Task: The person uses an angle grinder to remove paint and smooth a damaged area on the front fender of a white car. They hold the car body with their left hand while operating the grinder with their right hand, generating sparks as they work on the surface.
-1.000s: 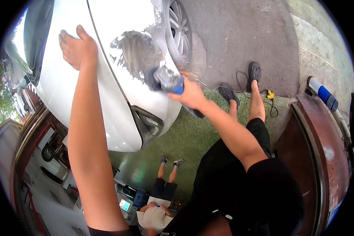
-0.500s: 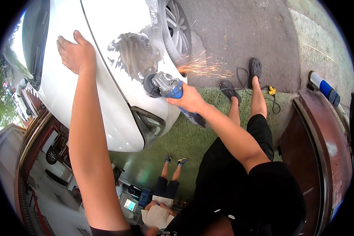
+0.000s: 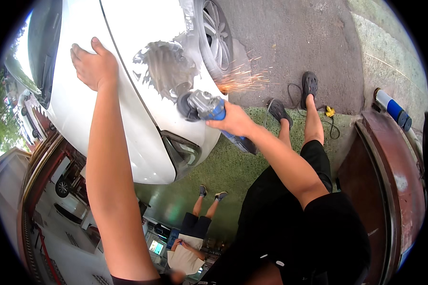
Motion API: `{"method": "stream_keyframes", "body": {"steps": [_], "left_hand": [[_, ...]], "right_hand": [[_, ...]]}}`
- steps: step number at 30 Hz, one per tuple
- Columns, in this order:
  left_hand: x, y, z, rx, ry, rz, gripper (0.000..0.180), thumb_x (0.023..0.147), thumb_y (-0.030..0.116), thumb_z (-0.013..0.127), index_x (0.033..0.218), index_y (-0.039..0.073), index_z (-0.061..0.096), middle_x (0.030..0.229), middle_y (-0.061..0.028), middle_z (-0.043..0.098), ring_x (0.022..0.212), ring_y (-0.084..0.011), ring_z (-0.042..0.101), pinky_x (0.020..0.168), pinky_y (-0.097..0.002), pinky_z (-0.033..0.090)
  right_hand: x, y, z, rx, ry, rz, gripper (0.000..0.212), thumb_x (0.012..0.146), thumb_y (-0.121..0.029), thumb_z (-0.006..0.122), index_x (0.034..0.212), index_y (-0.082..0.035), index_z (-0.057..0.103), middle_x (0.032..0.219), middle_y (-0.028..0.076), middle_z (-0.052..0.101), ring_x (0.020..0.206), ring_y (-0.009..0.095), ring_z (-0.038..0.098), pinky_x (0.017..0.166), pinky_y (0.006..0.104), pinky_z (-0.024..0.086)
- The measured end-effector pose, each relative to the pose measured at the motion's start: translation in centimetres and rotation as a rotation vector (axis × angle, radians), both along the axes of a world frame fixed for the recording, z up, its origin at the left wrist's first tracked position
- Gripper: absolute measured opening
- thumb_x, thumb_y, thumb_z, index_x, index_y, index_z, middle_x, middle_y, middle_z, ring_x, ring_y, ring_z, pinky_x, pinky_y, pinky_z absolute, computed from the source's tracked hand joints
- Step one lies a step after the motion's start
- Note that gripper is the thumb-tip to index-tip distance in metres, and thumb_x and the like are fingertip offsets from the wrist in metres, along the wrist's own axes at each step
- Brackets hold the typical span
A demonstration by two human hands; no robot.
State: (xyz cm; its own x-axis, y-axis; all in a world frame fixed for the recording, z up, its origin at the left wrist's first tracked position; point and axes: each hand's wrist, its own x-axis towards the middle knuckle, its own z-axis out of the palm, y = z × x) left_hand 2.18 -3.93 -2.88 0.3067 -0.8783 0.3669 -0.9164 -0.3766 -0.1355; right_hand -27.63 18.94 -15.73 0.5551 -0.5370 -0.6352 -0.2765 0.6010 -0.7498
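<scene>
My right hand [image 3: 234, 119] is wrapped round a blue and grey angle grinder [image 3: 205, 105]. The grinder's dark disc [image 3: 184, 106] presses on the fender of a white car [image 3: 142, 152], at the lower edge of a patch of bare, scuffed metal [image 3: 164, 69]. Orange sparks [image 3: 242, 80] spray from there to the right, past the wheel [image 3: 217, 35]. Flat on the car's bonnet rests my left hand [image 3: 96, 65], its thumb apart from the other fingers and nothing held. The headlight [image 3: 183, 148] lies below the grinder.
My feet in dark clogs [image 3: 309, 83] stand right of the car, beside a black cable with a yellow connector [image 3: 329, 111]. A blue and white cylinder [image 3: 392, 108] lies near a brown metal cabinet [image 3: 385, 175]. Another person [image 3: 190, 247] stands behind, by equipment with a lit screen [image 3: 156, 247].
The grinder and my right hand have shifted slightly right. The spark spray has become shorter. The other person's arms have moved. My left hand stays on the bonnet.
</scene>
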Motion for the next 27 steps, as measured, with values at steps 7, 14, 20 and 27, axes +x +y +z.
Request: {"method": "stream_keyframes", "body": {"steps": [7, 14, 20, 27], "left_hand": [[-0.8, -0.1, 0.0, 0.025, -0.007, 0.018, 0.073, 0.111, 0.05, 0.045, 0.161, -0.002, 0.039, 0.167, -0.0217, 0.041, 0.156, -0.0356, 0.039, 0.126, -0.049, 0.032], [-0.8, 0.0, 0.1, 0.025, 0.0, 0.025, 0.073, 0.111, 0.05, 0.044, 0.162, -0.002, 0.039, 0.168, -0.0198, 0.04, 0.156, -0.0339, 0.038, 0.126, -0.0494, 0.031], [-1.0, 0.1, 0.2, 0.023, 0.026, 0.032, 0.076, 0.11, 0.053, 0.044, 0.163, -0.001, 0.037, 0.17, -0.0184, 0.039, 0.157, -0.0345, 0.037, 0.127, -0.0486, 0.031], [-1.1, -0.1, 0.0, 0.019, 0.015, 0.027, 0.076, 0.11, 0.054, 0.044, 0.163, -0.001, 0.038, 0.169, -0.0187, 0.04, 0.157, -0.0349, 0.038, 0.127, -0.0491, 0.032]], "right_hand": [[2.0, 1.3, -0.6, 0.12, 0.045, -0.277, 0.085, 0.081, -0.052, 0.088, 0.139, 0.002, 0.057, 0.121, 0.027, 0.074, 0.114, 0.041, 0.073, 0.1, 0.0462, 0.056], [2.6, 5.7, -1.2, 0.078, -0.065, -0.317, 0.087, 0.081, -0.052, 0.089, 0.142, 0.001, 0.056, 0.122, 0.026, 0.074, 0.115, 0.039, 0.073, 0.102, 0.0438, 0.055], [1.9, 2.5, -2.3, 0.08, 0.025, -0.311, 0.083, 0.082, -0.052, 0.088, 0.138, 0.001, 0.058, 0.118, 0.025, 0.075, 0.11, 0.04, 0.075, 0.098, 0.045, 0.057], [2.2, 5.0, -1.6, 0.065, 0.0, -0.273, 0.087, 0.082, -0.052, 0.088, 0.143, 0.001, 0.056, 0.123, 0.027, 0.073, 0.117, 0.042, 0.072, 0.103, 0.0463, 0.054]]}}
